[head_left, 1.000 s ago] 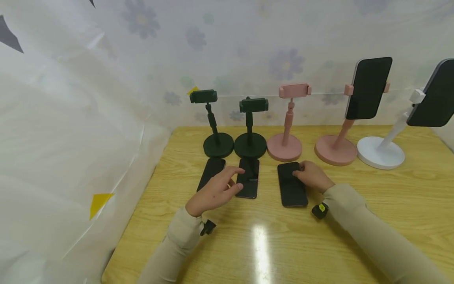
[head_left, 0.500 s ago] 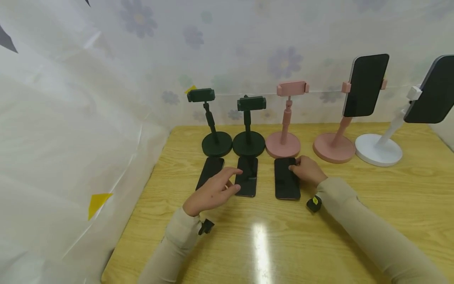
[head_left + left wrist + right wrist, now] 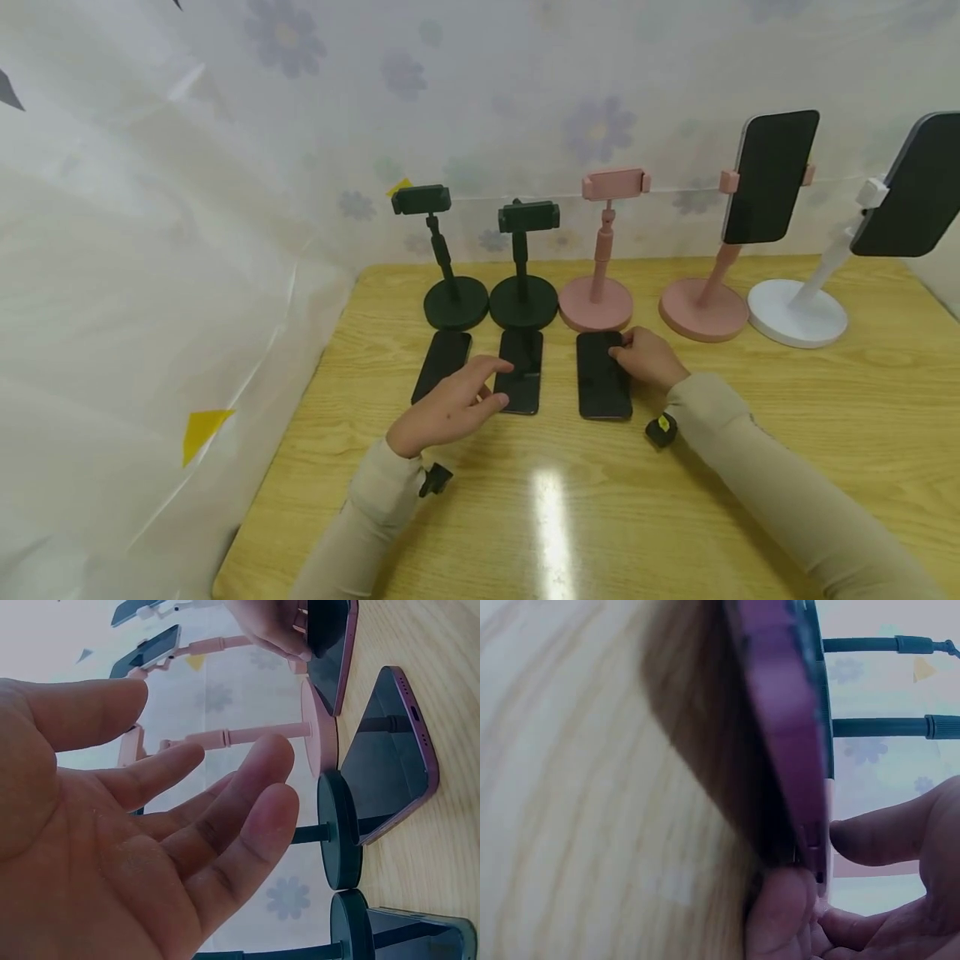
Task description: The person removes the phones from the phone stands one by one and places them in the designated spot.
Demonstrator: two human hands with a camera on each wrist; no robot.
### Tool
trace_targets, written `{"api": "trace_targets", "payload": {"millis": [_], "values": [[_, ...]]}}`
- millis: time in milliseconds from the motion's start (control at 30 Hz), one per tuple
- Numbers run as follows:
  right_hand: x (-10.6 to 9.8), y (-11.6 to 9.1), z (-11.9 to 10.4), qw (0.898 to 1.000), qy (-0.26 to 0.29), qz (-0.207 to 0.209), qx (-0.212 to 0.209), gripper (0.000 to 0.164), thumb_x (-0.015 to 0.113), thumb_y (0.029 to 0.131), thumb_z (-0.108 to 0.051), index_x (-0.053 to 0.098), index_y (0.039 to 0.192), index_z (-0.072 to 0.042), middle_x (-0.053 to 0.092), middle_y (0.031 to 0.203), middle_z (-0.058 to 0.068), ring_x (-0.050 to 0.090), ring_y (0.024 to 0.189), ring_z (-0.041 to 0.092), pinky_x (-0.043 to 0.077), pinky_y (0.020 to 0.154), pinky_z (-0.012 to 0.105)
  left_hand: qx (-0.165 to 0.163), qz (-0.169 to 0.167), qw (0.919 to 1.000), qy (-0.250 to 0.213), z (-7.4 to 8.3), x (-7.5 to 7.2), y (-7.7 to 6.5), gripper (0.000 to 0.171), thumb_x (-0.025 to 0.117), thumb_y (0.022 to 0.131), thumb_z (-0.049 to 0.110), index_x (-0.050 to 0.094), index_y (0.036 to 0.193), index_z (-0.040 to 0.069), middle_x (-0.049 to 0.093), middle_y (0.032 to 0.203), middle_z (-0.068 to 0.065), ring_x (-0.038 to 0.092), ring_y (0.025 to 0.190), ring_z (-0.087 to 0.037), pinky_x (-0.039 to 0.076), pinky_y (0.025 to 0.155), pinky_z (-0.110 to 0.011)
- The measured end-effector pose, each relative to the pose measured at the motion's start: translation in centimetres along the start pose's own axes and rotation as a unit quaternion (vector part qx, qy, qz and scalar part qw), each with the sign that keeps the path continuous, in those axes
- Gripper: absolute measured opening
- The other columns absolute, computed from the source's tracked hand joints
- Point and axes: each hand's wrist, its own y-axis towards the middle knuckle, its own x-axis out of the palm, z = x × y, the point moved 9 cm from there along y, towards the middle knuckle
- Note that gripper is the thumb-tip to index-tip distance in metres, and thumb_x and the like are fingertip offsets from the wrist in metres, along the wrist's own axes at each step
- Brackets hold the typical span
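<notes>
My right hand (image 3: 651, 360) pinches a black-screened smartphone (image 3: 602, 387) at its upper right edge. In the right wrist view the thumb lies on the screen side and the fingertips are under the purple-pink edge (image 3: 787, 727), with a dark shadow on the table beneath. This phone sits just in front of an unoccupied pink phone stand (image 3: 596, 304). My left hand (image 3: 450, 406) hovers with loosely bent fingers, holding nothing, as the left wrist view of the palm (image 3: 112, 862) shows. Beside and partly behind it lie a middle smartphone (image 3: 522, 375) and a left smartphone (image 3: 442, 360).
Two dark green phone stands (image 3: 456, 302) (image 3: 522, 302) stand behind the left and middle phones. Farther right, a second pink stand (image 3: 703, 310) and a white stand (image 3: 797, 312) each carry an upright phone. A flowered sheet (image 3: 480, 100) hangs behind the wooden table (image 3: 480, 533).
My right hand has slid its phone a little leftward and toward the pink stand, turning it straighter. The left hand has stayed nearly still, and the head view has shifted slightly.
</notes>
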Motion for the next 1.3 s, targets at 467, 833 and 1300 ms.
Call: {"api": "trace_targets", "payload": {"millis": [467, 833, 1300], "values": [[0.1, -0.6, 0.5, 0.994, 0.098, -0.043, 0.008, 0.066, 0.048, 0.102, -0.035, 0.030, 0.147, 0.010, 0.054, 0.128, 0.029, 0.065, 0.094, 0.026, 0.054, 0.075, 0.030, -0.001, -0.021, 0.9997, 0.008, -0.5, 0.5, -0.1, 0.044, 0.047, 0.106, 0.028, 0.041, 0.147, 0.016, 0.040, 0.154, -0.003, 0.062, 0.108, -0.019, 0.052, 0.086, -0.032], [-0.1, -1.7, -0.3, 0.994, 0.095, -0.031, -0.033, 0.059, 0.050, 0.102, -0.031, 0.034, 0.146, 0.006, 0.049, 0.137, 0.033, 0.060, 0.114, 0.039, 0.055, 0.084, 0.038, 0.001, -0.027, 0.9996, -0.006, -0.5, 0.9, 0.0, 0.044, 0.048, 0.105, 0.026, 0.041, 0.147, 0.015, 0.040, 0.154, -0.003, 0.061, 0.109, -0.019, 0.052, 0.087, -0.033], [-8.4, -3.7, 2.7, 0.959, 0.188, 0.202, -0.068, 0.050, 0.045, 0.103, -0.029, 0.044, 0.139, 0.006, 0.046, 0.138, 0.025, 0.048, 0.116, 0.023, 0.038, 0.085, 0.019, 0.070, 0.076, 0.9939, -0.037, 1.2, -0.9, 0.2, 0.036, 0.049, 0.105, 0.027, 0.052, 0.138, 0.014, 0.056, 0.137, -0.004, 0.060, 0.112, -0.017, 0.052, 0.089, -0.033]]}}
